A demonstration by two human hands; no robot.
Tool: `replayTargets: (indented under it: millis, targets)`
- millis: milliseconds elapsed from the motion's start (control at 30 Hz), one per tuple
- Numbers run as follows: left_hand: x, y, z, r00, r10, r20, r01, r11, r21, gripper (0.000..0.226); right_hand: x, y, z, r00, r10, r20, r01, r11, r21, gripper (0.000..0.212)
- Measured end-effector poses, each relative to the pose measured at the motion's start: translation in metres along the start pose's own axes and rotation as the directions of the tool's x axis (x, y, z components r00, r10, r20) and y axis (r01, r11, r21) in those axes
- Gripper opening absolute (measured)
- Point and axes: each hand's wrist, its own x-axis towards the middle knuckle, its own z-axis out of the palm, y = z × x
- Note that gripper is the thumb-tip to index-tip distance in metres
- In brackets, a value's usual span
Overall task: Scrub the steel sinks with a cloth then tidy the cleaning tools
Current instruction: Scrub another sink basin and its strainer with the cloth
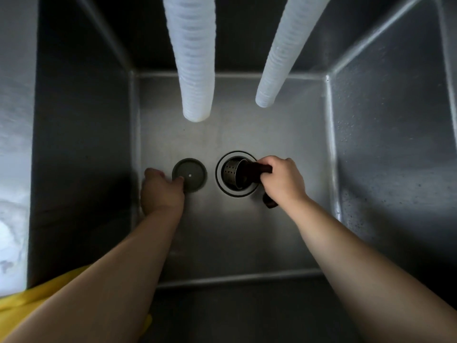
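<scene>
Dark cloth over sink drain

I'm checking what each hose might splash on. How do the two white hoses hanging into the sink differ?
The left hose hangs nearly straight down and its end reaches lower; the right hose slants in from the upper right and ends higher. The left hose looks thicker in this view. Both are white, ribbed and end above the sink floor.
</scene>
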Motion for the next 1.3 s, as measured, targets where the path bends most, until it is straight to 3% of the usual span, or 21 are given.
replayTargets:
  millis: [67,100,167,233,433,533,633,733,800,867,933,1000,1100,1300]
  targets:
    - [-0.012,0.008,0.008,0.942,0.331,-0.059,-0.324,0.940,0.111,0.043,0.001,0.005,-0.005,0.999,0.029,0.015,-0.030,0.999,0.041,0.040]
    - [-0.019,0.017,0.015,0.882,0.471,-0.006,-0.469,0.879,0.087,0.043,0.000,0.007,-0.007,0.999,0.034,0.025,-0.036,0.998,0.059,0.040]
    - [-0.033,0.037,0.033,0.787,0.586,0.194,-0.597,0.802,-0.003,0.037,0.000,0.008,-0.008,0.998,0.041,0.037,-0.044,0.996,0.082,0.041]
    - [-0.041,0.051,0.051,0.761,0.577,0.296,-0.602,0.799,-0.008,0.032,-0.001,0.009,-0.009,0.998,0.050,0.030,-0.053,0.993,0.101,0.040]
    - [-0.028,0.057,0.065,0.914,0.354,0.199,-0.366,0.930,0.027,0.007,-0.005,0.018,-0.015,0.996,0.081,-0.029,-0.073,0.976,0.206,0.043]
    - [-0.020,0.052,0.065,0.921,0.276,0.274,-0.296,0.955,0.031,0.013,-0.006,0.019,-0.019,0.995,0.082,-0.052,-0.068,0.972,0.226,0.043]
    - [-0.019,0.051,0.063,0.924,0.267,0.274,-0.279,0.960,0.006,0.015,-0.006,0.020,-0.019,0.991,0.103,-0.089,-0.081,0.972,0.221,0.042]
    - [-0.022,0.049,0.059,0.906,0.366,0.211,-0.377,0.926,0.012,0.015,-0.007,0.016,-0.014,0.992,0.066,-0.109,-0.051,0.990,0.130,0.040]
    - [-0.026,0.045,0.055,0.845,0.481,0.234,-0.521,0.837,0.163,0.021,-0.009,0.008,-0.008,0.994,-0.030,-0.104,0.032,0.999,0.013,0.041]
    - [-0.028,0.038,0.053,0.701,0.618,0.356,-0.713,0.600,0.364,0.028,-0.007,-0.002,0.001,0.969,-0.231,-0.088,0.220,0.967,-0.126,0.042]
    - [-0.028,0.031,0.054,0.541,0.683,0.491,-0.830,0.343,0.439,0.030,-0.001,-0.010,0.014,0.894,-0.446,0.048,0.437,0.844,-0.310,0.034]
    - [-0.026,0.025,0.053,0.462,0.701,0.544,-0.863,0.213,0.458,0.030,0.009,-0.016,0.029,0.841,-0.475,0.260,0.541,0.715,-0.443,0.024]
    - [-0.022,0.022,0.052,0.426,0.721,0.547,-0.876,0.176,0.450,0.031,0.018,-0.024,0.046,0.806,-0.397,0.439,0.591,0.573,-0.567,0.025]
    - [-0.022,0.013,0.040,0.373,0.756,0.538,-0.887,0.122,0.445,0.039,0.020,-0.022,0.046,0.782,-0.365,0.505,0.622,0.489,-0.611,0.037]
